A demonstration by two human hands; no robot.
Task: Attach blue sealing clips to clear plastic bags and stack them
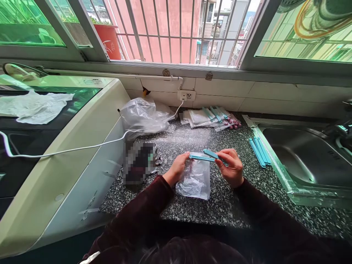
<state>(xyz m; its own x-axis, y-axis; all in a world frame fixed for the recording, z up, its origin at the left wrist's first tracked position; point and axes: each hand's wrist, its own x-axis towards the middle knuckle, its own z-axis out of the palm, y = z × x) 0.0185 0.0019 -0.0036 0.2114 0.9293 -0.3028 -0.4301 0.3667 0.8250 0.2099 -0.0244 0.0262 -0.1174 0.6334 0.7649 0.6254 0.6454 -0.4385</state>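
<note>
Over the middle of the counter, my left hand (pixel 179 167) pinches the left end of a thin turquoise strip that looks like a bag clip (pixel 202 158). My right hand (pixel 231 167) grips a second turquoise strip (pixel 210 153), slanted above the first; its fingertips also meet the first strip's right end. Whether the two strips are joined is hidden by the fingers. Below them lies a stack of clear plastic bags (pixel 194 185), flat on the speckled counter (pixel 220 211).
Several turquoise strips (pixel 260 152) lie beside the steel sink (pixel 297 154) at right. Bagged strips with pink pieces (pixel 217 117) are piled at the back. A crumpled plastic bag (pixel 145 113) and a blurred dark object (pixel 139 163) lie left, beside a white cable (pixel 82 148).
</note>
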